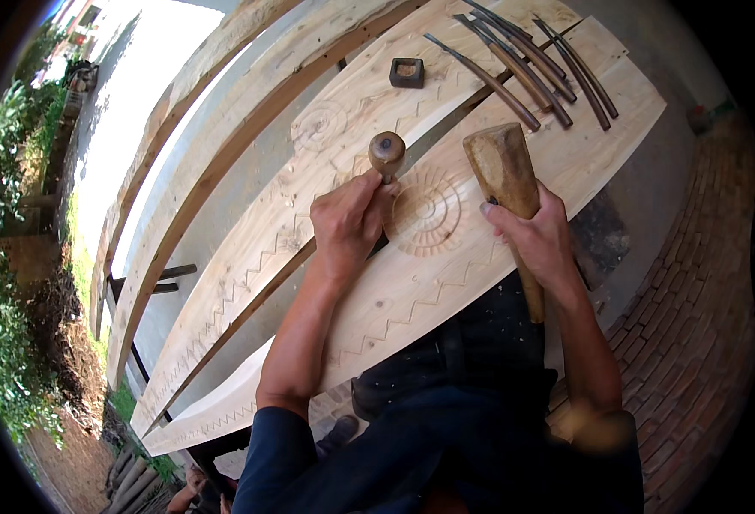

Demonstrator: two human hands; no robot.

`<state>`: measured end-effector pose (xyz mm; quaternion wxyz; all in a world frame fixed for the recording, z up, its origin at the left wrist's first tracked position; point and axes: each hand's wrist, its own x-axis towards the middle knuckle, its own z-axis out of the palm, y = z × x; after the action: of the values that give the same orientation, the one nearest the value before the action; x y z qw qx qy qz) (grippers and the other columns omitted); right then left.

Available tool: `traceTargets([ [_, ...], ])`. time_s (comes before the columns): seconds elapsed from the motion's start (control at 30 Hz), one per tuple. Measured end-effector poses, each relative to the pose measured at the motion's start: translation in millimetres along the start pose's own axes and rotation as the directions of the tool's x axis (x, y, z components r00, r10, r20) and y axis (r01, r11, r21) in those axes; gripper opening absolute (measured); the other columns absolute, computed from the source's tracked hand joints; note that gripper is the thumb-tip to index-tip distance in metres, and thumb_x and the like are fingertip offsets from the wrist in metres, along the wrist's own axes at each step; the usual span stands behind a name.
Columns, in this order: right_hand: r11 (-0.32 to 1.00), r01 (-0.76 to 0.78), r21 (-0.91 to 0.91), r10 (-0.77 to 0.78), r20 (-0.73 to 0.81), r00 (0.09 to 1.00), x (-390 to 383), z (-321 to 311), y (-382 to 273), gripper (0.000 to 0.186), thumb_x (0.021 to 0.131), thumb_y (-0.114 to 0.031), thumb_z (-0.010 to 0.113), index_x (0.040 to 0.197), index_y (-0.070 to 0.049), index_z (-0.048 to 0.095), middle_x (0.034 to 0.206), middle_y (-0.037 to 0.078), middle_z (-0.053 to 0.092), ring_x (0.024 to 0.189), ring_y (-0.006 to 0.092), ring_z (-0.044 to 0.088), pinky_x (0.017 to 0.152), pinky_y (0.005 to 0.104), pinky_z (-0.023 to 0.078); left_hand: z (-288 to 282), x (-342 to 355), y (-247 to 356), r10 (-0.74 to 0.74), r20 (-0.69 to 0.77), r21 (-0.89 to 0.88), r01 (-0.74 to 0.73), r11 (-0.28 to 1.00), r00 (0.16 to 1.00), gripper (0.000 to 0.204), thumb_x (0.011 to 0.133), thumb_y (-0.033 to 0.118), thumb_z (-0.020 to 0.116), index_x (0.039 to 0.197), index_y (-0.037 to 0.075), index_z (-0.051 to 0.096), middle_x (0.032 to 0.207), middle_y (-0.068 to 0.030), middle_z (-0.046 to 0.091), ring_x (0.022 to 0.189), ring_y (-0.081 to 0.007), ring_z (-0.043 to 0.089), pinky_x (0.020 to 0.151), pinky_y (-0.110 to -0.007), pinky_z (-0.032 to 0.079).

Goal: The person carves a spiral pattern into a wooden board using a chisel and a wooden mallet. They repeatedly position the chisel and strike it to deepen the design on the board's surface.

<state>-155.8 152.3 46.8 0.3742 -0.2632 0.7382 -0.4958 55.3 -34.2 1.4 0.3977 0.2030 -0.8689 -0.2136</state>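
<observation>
Left hand (343, 224) in a fist around a probable chisel (386, 152), right hand (539, 238) around a wooden mallet (504, 167)

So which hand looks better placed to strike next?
Probably the right hand: it grips the wooden mallet, while the left hand is occupied holding a round-topped wooden handle beside the carved rosette.

Near the middle of the frame, the left hand (343, 218) grips a round-ended wooden handle (387, 152) beside a carved rosette (429, 210). Just right of centre, the right hand (539, 231) holds a wooden mallet (499, 167). Two pale planks (587, 158) run diagonally from lower left to upper right, bearing slender carving tools (515, 103) and a small dark square cup (407, 73) toward the top. Curved beams (215, 154) fill the upper left.
</observation>
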Motion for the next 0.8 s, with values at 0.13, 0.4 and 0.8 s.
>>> traceTargets([
  [0.13, 0.970, 0.214, -0.111, -0.220, -0.045, 0.974, 1.2, -0.4, 0.3, 0.046, 0.090, -0.022, 0.088, 0.124, 0.005, 0.072, 0.098, 0.009, 0.078, 0.086, 0.0187, 0.075, 0.082, 0.0353, 0.061, 1.8, 0.4, 2.0, -0.002, -0.005, -0.015, 0.002, 1.000, 1.000, 0.016, 0.092, -0.002, 0.082, 0.106, 0.002, 0.076, 0.082, -0.0122, 0.075, 0.067, -0.0277, 0.073, 0.062, -0.036, 0.058],
  [0.4, 0.829, 0.539, -0.150, -0.555, -0.339, 0.760, -17.6, -11.0, -95.3, 0.032, 0.093, -0.007, 0.083, 0.122, 0.004, 0.073, 0.111, 0.011, 0.077, 0.101, 0.0162, 0.073, 0.092, 0.0325, 0.058, -6.4, -2.3, 8.9, -0.002, 0.036, 0.041, 0.000, 0.999, 0.999, 0.010, 0.094, 0.000, 0.081, 0.101, 0.006, 0.079, 0.083, -0.0111, 0.075, 0.067, -0.0273, 0.073, 0.062, -0.036, 0.058],
  [0.8, 0.499, 0.764, -0.409, -0.864, -0.167, 0.475, -10.0, -1.5, -139.0, 0.053, 0.085, 0.014, 0.081, 0.136, 0.004, 0.070, 0.124, 0.012, 0.077, 0.114, 0.0204, 0.076, 0.096, 0.0379, 0.061, -3.6, 1.5, 11.6, 0.034, -0.011, -0.040, -0.034, 0.999, 0.999, 0.018, 0.089, -0.003, 0.083, 0.104, 0.005, 0.078, 0.072, -0.0110, 0.065, 0.059, -0.0286, 0.065, 0.058, -0.040, 0.054],
])
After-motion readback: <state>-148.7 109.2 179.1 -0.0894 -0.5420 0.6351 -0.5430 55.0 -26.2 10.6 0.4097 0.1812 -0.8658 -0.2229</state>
